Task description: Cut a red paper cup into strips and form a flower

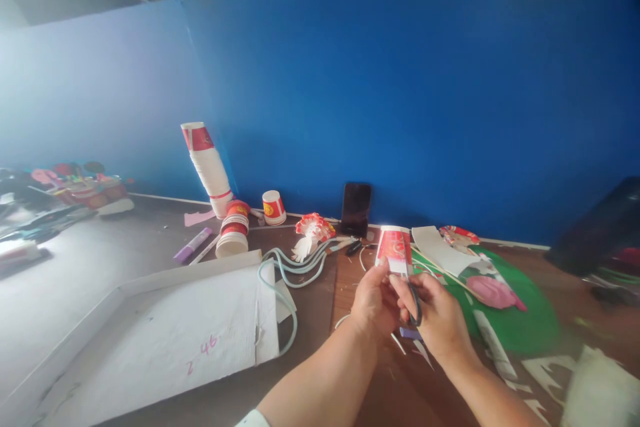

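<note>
Bare forearms [320, 367] foremost, left grip [373, 297] holds tapered red-and-white paper cup [391, 245], right grip [443, 317] black-handled scissors [415, 305]; snip slowly, cup steady.

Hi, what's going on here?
A person is working on a paper cup at a table. The left hand holds the cup, while the right hand holds scissors close to it; whether the blades are cutting is hard to tell. Scraps lie below, and a tall stack of cups leans farther left.

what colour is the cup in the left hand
The cup is red and white; the head view shows it best.
</note>
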A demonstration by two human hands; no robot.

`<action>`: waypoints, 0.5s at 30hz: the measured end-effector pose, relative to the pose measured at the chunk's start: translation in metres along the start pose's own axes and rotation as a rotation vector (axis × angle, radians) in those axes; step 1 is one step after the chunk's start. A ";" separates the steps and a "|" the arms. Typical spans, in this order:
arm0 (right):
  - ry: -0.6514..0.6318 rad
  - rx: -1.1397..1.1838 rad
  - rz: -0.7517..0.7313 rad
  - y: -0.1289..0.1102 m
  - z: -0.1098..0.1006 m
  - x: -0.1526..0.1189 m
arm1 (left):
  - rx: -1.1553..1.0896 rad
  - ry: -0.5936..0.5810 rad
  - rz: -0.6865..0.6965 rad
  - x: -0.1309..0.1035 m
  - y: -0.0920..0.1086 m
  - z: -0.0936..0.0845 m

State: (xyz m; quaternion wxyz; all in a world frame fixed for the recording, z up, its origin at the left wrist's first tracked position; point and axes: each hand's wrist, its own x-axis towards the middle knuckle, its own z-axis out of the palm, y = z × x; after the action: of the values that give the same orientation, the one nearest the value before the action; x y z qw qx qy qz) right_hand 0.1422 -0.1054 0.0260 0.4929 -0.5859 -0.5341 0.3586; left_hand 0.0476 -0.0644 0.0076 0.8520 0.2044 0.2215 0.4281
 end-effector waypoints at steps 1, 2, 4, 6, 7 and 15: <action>0.000 0.009 0.002 -0.001 0.000 0.000 | 0.008 0.007 0.003 0.001 -0.001 -0.001; 0.003 0.014 0.004 -0.002 0.001 0.000 | 0.012 0.015 0.009 0.001 -0.001 -0.002; 0.009 0.012 0.006 -0.004 0.002 -0.001 | 0.027 0.011 0.030 0.001 -0.002 -0.003; 0.015 0.004 0.009 -0.006 0.002 -0.002 | 0.040 -0.006 0.059 0.000 -0.002 -0.003; 0.017 0.001 0.012 -0.007 0.003 -0.002 | 0.038 -0.007 0.070 0.000 -0.001 -0.002; 0.017 0.043 0.040 -0.009 0.002 -0.004 | 0.027 -0.020 0.052 -0.005 0.003 0.001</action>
State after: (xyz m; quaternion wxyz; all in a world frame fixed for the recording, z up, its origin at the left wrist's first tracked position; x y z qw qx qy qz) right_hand 0.1375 -0.1094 0.0337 0.5024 -0.5889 -0.5102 0.3748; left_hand 0.0442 -0.0670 0.0110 0.8398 0.2258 0.2135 0.4451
